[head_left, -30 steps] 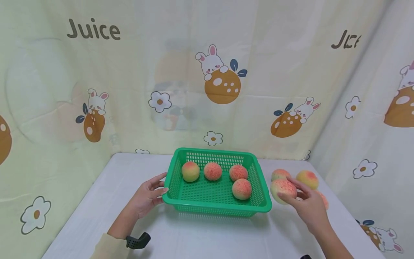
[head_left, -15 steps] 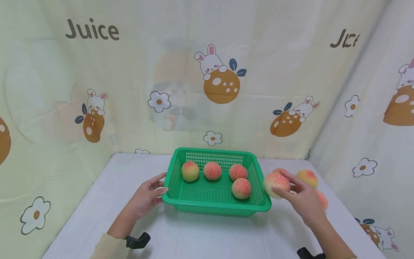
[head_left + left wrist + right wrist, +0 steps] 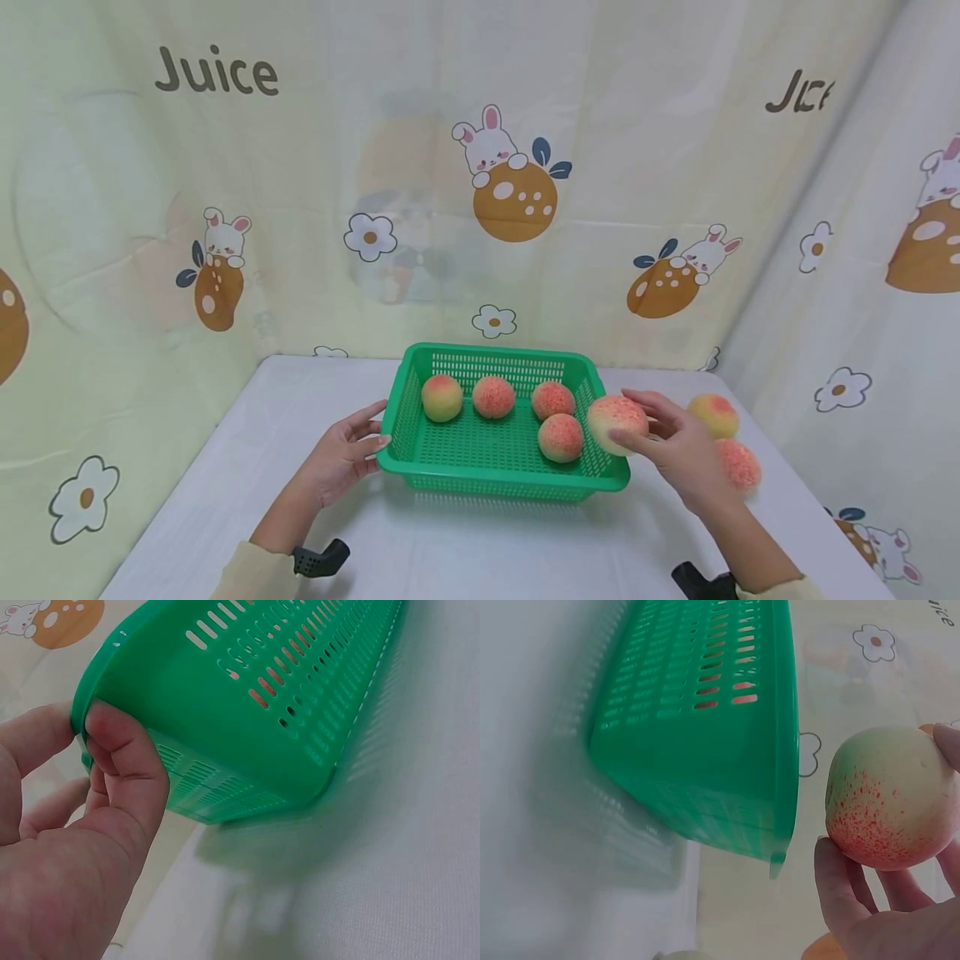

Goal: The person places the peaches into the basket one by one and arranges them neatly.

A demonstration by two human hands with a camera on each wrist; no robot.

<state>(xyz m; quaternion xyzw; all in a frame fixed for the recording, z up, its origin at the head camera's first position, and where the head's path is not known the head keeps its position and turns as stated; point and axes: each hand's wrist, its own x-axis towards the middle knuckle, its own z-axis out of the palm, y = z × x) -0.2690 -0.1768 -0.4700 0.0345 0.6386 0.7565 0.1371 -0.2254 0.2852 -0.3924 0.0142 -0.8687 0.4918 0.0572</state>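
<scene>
A green plastic basket (image 3: 502, 477) with slotted walls stands mid-table, several peaches inside it. My left hand (image 3: 345, 454) grips its left rim; the left wrist view shows thumb and fingers pinching the rim (image 3: 88, 671). My right hand (image 3: 678, 454) holds a pale peach with red speckles (image 3: 617, 423) at the basket's right rim, overlapping it in the head view. In the right wrist view this peach (image 3: 889, 799) sits between thumb and fingertips, above the rim's level. Inside, a yellow-red peach (image 3: 442, 397) is at the left and a speckled peach (image 3: 561, 438) at the right front.
On the white table (image 3: 480, 550), a yellow peach (image 3: 714, 415) and a reddish peach (image 3: 740, 467) lie right of the basket, behind the right hand and wrist. A printed curtain (image 3: 420, 183) hangs close behind the table and along both sides.
My right hand has carried the speckled peach leftward, from beside the other loose peaches to the basket's right rim. The left hand and the basket have stayed put.
</scene>
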